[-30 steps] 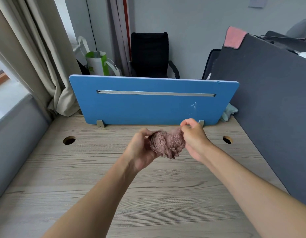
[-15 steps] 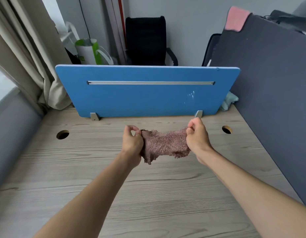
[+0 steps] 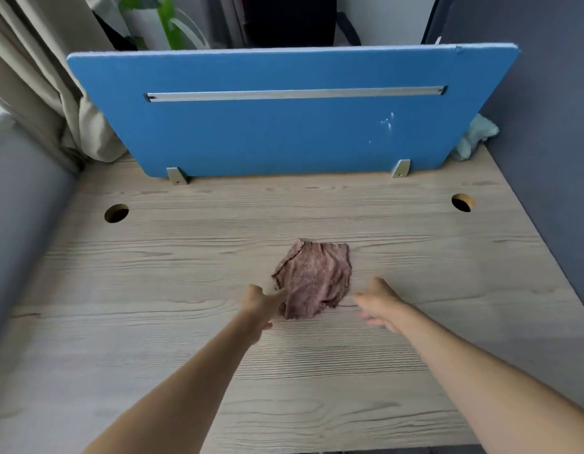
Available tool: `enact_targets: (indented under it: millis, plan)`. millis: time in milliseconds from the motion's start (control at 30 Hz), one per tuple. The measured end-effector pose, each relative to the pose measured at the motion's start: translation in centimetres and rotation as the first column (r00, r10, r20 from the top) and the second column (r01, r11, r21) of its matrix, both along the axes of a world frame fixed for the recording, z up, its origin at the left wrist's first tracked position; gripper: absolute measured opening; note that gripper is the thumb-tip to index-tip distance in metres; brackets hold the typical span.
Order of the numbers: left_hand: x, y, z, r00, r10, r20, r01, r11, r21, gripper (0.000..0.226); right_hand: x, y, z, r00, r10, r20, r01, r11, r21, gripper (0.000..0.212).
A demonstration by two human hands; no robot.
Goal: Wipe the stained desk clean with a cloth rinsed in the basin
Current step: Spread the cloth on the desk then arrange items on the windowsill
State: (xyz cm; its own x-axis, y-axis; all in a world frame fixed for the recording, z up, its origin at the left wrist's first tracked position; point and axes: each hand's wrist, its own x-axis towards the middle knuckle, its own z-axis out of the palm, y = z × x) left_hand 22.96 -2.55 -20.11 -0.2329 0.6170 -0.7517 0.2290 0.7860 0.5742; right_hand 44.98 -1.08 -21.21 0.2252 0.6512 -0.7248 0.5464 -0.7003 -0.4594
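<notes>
A brownish-pink terry cloth (image 3: 315,276) lies spread and slightly rumpled on the wood-grain desk (image 3: 186,322), near its middle. My left hand (image 3: 263,303) is at the cloth's near left corner, its blurred fingers stretched out and reaching the cloth's edge. My right hand (image 3: 379,303) hovers just to the right of the cloth's near edge, fingers loose and spread, holding nothing. No basin is in view, and I can make out no clear stain on the desk.
A blue divider panel (image 3: 284,136) stands along the desk's far edge. A dark grey partition (image 3: 546,158) walls the right side. Two cable holes, one at the left (image 3: 116,213) and one at the right (image 3: 462,202). A pale green rag (image 3: 477,136) lies in the far right corner.
Both hands had the cloth stretched between them in the air. The cloth now lies flat on the desk, and both hands have let go and drawn back. The view has tilted downward.
</notes>
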Motion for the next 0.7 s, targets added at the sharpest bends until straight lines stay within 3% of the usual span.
enact_targets:
  millis: [33, 200, 333, 400, 467, 600, 700]
  plan:
    - [0.5, -0.1, -0.6, 0.999, 0.0, -0.034, 0.001, 1.0, 0.011, 0.034, -0.3, -0.3, -0.8, 1.0, -0.01, -0.012, 0.01, 1.0, -0.029, 0.042]
    - [1.8, 0.3, -2.5, 0.971, -0.038, -0.238, 0.05, 0.998, 0.048, 0.038, -2.0, -0.5, -3.0, 0.998, -0.056, 0.01, 0.056, 0.997, 0.047, 0.022]
    - [2.2, 0.5, -3.2, 0.938, -0.04, -0.345, 0.062, 0.997, 0.052, 0.024, -3.6, -0.7, -5.3, 0.997, -0.074, 0.011, 0.073, 0.997, 0.031, 0.025]
    - [2.3, 0.6, -3.2, 0.934, -0.028, -0.356, 0.06, 0.995, 0.078, 0.016, -4.2, -0.6, -5.4, 0.993, -0.117, 0.0, 0.117, 0.993, 0.021, 0.011]
    - [2.0, 0.8, -3.4, 0.94, -0.046, -0.338, 0.074, 0.995, 0.072, 0.016, -4.6, -0.5, -4.5, 0.981, -0.192, -0.035, 0.192, 0.981, 0.003, 0.012]
    - [1.7, 1.0, -3.7, 0.918, -0.145, -0.368, 0.152, 0.988, -0.01, 0.047, -5.1, -0.1, -4.0, 0.953, -0.292, -0.078, 0.295, 0.955, 0.03, 0.016]
    - [2.0, 1.1, -3.2, 0.937, -0.098, -0.336, 0.111, 0.994, 0.02, 0.021, -5.0, 0.2, -3.8, 0.93, -0.364, -0.054, 0.367, 0.925, 0.102, 0.017]
